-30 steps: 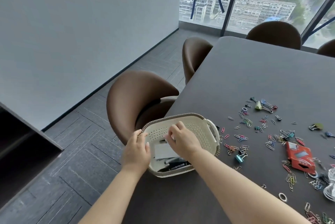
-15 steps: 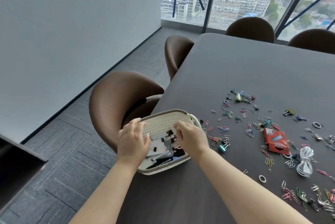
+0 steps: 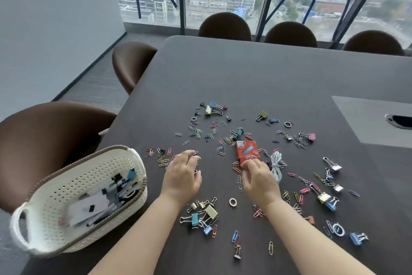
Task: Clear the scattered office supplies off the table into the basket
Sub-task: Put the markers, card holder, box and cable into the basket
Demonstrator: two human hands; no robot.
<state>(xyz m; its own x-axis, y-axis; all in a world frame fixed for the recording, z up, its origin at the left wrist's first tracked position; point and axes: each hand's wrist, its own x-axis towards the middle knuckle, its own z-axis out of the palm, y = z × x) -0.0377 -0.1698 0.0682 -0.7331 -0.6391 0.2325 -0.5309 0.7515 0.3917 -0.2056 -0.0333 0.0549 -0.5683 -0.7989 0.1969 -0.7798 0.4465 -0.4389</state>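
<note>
A white perforated basket (image 3: 66, 188) with a brown rim sits at the table's near-left corner, holding paper, clips and dark items. Coloured paper clips (image 3: 196, 133) and binder clips (image 3: 205, 214) lie scattered across the dark table (image 3: 245, 78). My left hand (image 3: 181, 176) rests palm down right of the basket, its fingers curled and apart over a few paper clips. The fingertips of my right hand (image 3: 259, 180) touch the near end of a red box (image 3: 246, 151), which lies flat on the table. Whether they grip it is unclear. A coiled white cord (image 3: 276, 166) lies just right of that hand.
Brown chairs stand at the left edge (image 3: 51, 132), (image 3: 131, 63) and along the far side (image 3: 224, 26). A grey cable panel (image 3: 370, 123) is set into the table at the right. More binder clips (image 3: 330, 199) lie to the near right, and a small ring (image 3: 233, 202) lies between my arms.
Both hands have left the basket and moved right onto the table among the clips. The view has swung right, so the basket now sits at the left.
</note>
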